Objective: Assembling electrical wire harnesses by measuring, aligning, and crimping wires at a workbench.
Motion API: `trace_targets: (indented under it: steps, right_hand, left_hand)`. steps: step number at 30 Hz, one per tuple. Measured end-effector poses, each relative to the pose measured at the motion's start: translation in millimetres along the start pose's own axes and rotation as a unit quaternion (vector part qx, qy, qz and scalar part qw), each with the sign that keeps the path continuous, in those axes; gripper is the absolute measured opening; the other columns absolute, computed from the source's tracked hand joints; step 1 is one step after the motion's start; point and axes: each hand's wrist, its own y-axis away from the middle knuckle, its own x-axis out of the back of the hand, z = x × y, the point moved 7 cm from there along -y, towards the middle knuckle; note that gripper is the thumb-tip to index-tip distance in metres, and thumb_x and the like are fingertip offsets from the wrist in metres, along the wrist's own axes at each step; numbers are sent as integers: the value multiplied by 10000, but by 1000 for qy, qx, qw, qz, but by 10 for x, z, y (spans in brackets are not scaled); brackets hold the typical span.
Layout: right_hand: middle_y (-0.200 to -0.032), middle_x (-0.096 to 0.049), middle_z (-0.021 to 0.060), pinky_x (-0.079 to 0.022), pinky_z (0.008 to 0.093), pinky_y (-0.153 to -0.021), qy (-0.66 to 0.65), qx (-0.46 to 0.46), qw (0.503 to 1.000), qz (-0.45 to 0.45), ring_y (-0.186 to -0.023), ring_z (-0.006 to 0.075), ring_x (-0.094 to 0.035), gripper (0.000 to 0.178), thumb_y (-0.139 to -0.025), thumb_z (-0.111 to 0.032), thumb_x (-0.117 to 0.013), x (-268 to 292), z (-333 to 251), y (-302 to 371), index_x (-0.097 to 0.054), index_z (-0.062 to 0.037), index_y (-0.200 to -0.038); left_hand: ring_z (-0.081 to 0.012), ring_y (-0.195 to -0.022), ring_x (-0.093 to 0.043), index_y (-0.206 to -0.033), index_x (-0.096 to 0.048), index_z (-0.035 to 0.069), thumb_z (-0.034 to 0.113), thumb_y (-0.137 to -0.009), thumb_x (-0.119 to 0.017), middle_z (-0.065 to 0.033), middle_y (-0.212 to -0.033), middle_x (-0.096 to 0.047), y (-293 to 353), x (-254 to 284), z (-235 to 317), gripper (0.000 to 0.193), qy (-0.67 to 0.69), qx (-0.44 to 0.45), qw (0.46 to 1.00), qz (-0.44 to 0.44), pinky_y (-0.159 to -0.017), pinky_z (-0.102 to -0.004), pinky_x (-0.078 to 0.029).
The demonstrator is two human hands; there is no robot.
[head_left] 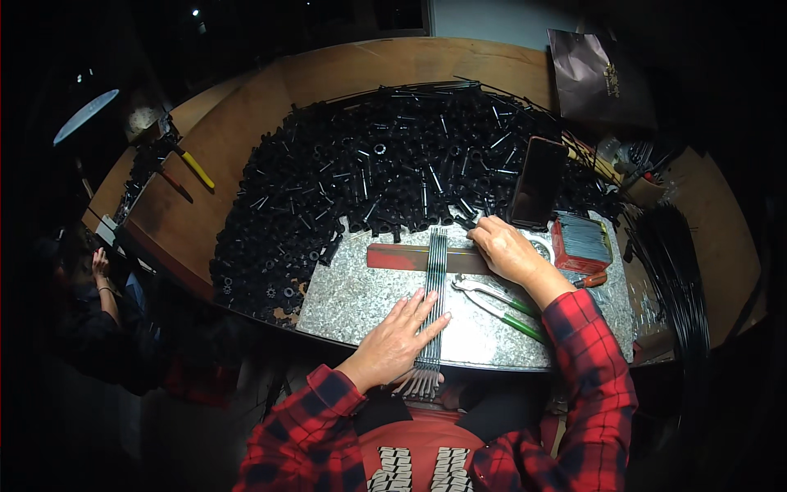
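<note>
My left hand (392,343) lies with its fingers stretched out over a row of thin dark rods (438,261), which runs lengthwise across a grey speckled slab (340,295). The rods' near ends have small bent tips and stick out past the slab's front edge. Under the rods, crosswise, lies a flat reddish-brown bar (392,257). My right hand (507,250) is closed in a pinch over the bar's right part, by the near edge of a heap of black tubular parts (352,172). What its fingertips hold is hard to make out. Green-handled pliers (518,325) rest below it.
A phone (537,184) stands upright at the heap's right. Beside it are a red box of thin pieces (580,246) and a red-handled tool (592,280). Long black rods (676,283) hang at far right. Wooden walls (361,70) enclose the bench. Another person's hand (100,264) shows at far left.
</note>
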Motion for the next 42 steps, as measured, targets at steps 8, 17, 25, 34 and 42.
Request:
trace_targets:
  steps: [8,17,25,34,42]
  right_hand:
    - [-881,-566,98,-490,361,-779,-22,4,1000,-5,-906,271,-564,182,-782,-33,-553,-49,16,-61,-649,-28,-937]
    - [-873,-571,102,-489,364,-769,-31,10,999,-3,-888,277,-571,186,-789,-53,-559,-164,-108,-179,-667,-26,-938]
    - [-892,-584,114,-485,389,-749,-3,-71,991,112,-869,307,-579,160,-786,-90,-683,143,-85,-109,-639,-24,-924]
    - [-902,-624,171,-488,439,-766,219,-226,949,-20,-909,359,-599,51,-747,-23,-667,1201,1038,985,-623,-6,-764]
    - [-910,-630,163,-488,425,-774,230,-269,926,-134,-895,352,-601,110,-719,-50,-694,1146,1142,1254,-613,-9,-780]
  left_hand:
    - [-420,-1390,-240,-1421,-384,95,511,-739,-688,-244,-1501,-246,8,-26,-37,855,25,10,1000,-6,-1125,-492,-235]
    - [-413,-1387,-256,-1422,-382,94,406,-733,-723,-242,-1502,-248,33,-35,-39,830,29,13,1000,0,-1125,-492,-238]
    - [-410,-1388,-256,-1420,-386,89,333,-720,-740,-238,-1497,-260,12,-37,-26,821,40,2,999,22,-1126,-480,-245]
    - [-397,-1399,-231,-1429,-360,97,408,-626,-814,-237,-1500,-246,29,-59,-59,973,34,15,999,6,-1138,-481,-226]
    - [-392,-1400,-229,-1443,-333,102,404,-624,-816,-221,-1510,-231,68,-78,-62,997,27,16,999,11,-1138,-477,-231]
